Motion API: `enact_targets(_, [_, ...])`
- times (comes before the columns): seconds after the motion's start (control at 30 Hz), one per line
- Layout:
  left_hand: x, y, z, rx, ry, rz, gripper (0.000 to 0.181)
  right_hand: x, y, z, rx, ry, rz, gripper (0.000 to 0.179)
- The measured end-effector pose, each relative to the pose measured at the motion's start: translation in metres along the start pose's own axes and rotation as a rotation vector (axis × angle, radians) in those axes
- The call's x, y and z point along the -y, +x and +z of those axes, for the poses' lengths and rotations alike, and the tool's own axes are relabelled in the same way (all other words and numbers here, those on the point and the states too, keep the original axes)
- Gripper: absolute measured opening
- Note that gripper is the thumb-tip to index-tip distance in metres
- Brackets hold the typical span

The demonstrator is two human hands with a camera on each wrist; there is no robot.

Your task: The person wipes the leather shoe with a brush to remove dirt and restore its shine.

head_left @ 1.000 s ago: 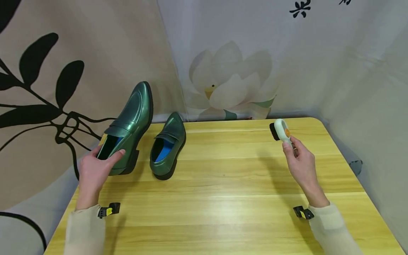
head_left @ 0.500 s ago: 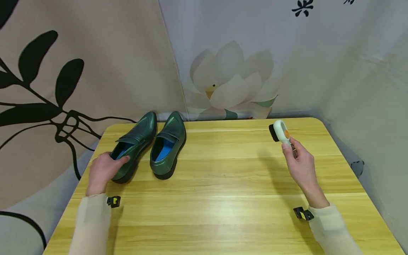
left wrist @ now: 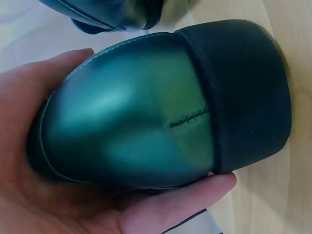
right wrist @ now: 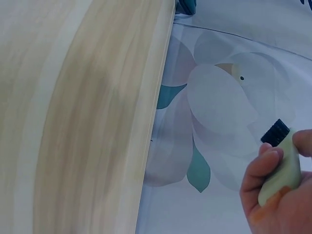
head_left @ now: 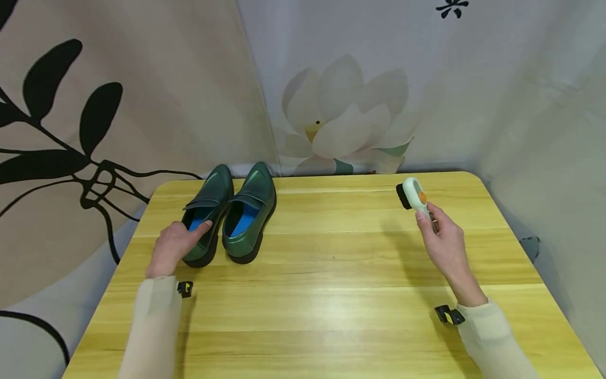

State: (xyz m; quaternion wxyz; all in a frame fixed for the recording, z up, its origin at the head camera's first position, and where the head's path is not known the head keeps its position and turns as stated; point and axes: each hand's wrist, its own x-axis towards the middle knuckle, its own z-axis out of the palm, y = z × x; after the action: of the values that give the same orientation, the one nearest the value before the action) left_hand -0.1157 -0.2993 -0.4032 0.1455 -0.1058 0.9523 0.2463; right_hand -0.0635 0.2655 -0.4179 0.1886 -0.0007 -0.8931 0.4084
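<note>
At the table's far left, my left hand (head_left: 173,247) grips a green leather loafer (head_left: 214,188) by its heel end, thumb over the near rim. The left wrist view shows the back of this loafer (left wrist: 117,112) between thumb and fingers, with its dark heel block (left wrist: 248,92) close to the table. Just to the right stands the matching loafer (head_left: 258,184), toe toward the wall, with a blue insole showing. Over the right side of the table, my right hand (head_left: 446,246) holds a small pale brush (head_left: 414,193) by its handle, black bristles facing left and an orange button on it.
Both shoes stand on a light wooden table (head_left: 331,295) near its back edge. Behind it hangs a pale curtain (head_left: 369,52) printed with a lotus and dark leaves. A strapped black device (head_left: 450,315) sits at the right wrist, another (head_left: 185,288) at the left.
The left hand has lowered the raised loafer to the table and brought it right, close beside the other loafer. The right hand and brush have barely moved.
</note>
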Motion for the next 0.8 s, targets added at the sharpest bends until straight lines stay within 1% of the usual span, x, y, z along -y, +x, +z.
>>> enact_targets(0.07, [-0.001, 0.0, 0.001, 0.007, 0.0, -0.001, 0.077, -0.001, -0.001, 0.0, 0.001, 0.0, 0.002, 0.049])
enact_targets(0.1, [0.0, 0.0, 0.0, 0.006, 0.004, 0.004, 0.082, -0.001, -0.001, 0.0, 0.007, 0.002, 0.006, 0.049])
enact_targets(0.17, [0.0, -0.002, 0.0, -0.016, 0.011, 0.012, 0.096, -0.001, -0.002, 0.0, 0.025, 0.0, 0.011, 0.05])
enact_targets(0.2, [-0.001, -0.004, 0.0, -0.045, 0.014, 0.02, 0.101, -0.001, -0.002, 0.001, 0.04, -0.003, 0.017, 0.051])
enact_targets(0.27, [-0.003, -0.01, 0.0, -0.14, 0.003, 0.045, 0.108, 0.0, -0.003, 0.002, 0.079, -0.012, 0.032, 0.053])
enact_targets(0.3, [-0.006, -0.013, 0.0, -0.204, -0.009, 0.064, 0.108, 0.002, -0.003, 0.003, 0.105, -0.016, 0.042, 0.055])
enact_targets(0.37, [-0.013, -0.022, -0.001, -0.345, -0.046, 0.109, 0.101, 0.005, -0.002, 0.004, 0.157, -0.029, 0.06, 0.06])
enact_targets(0.43, [-0.025, -0.032, -0.002, -0.478, -0.094, 0.168, 0.089, 0.008, -0.001, 0.006, 0.22, -0.03, 0.086, 0.064])
enact_targets(0.5, [-0.04, -0.041, 0.0, -0.569, -0.137, 0.236, 0.078, 0.009, -0.001, 0.008, 0.287, -0.019, 0.112, 0.064])
enact_targets(0.53, [-0.048, -0.044, 0.001, -0.6, -0.154, 0.275, 0.074, 0.009, 0.0, 0.01, 0.318, -0.018, 0.122, 0.063])
enact_targets(0.57, [-0.057, -0.048, 0.004, -0.615, -0.169, 0.311, 0.071, 0.008, 0.0, 0.011, 0.35, -0.014, 0.133, 0.061])
enact_targets(0.63, [-0.072, -0.055, 0.009, -0.612, -0.201, 0.375, 0.067, 0.005, 0.0, 0.014, 0.405, -0.006, 0.15, 0.058])
enact_targets(0.73, [-0.089, -0.062, 0.019, -0.578, -0.242, 0.446, 0.063, 0.0, 0.001, 0.019, 0.468, 0.011, 0.177, 0.055])
enact_targets(0.8, [-0.097, -0.065, 0.027, -0.542, -0.268, 0.474, 0.063, -0.003, 0.002, 0.021, 0.496, 0.021, 0.192, 0.053])
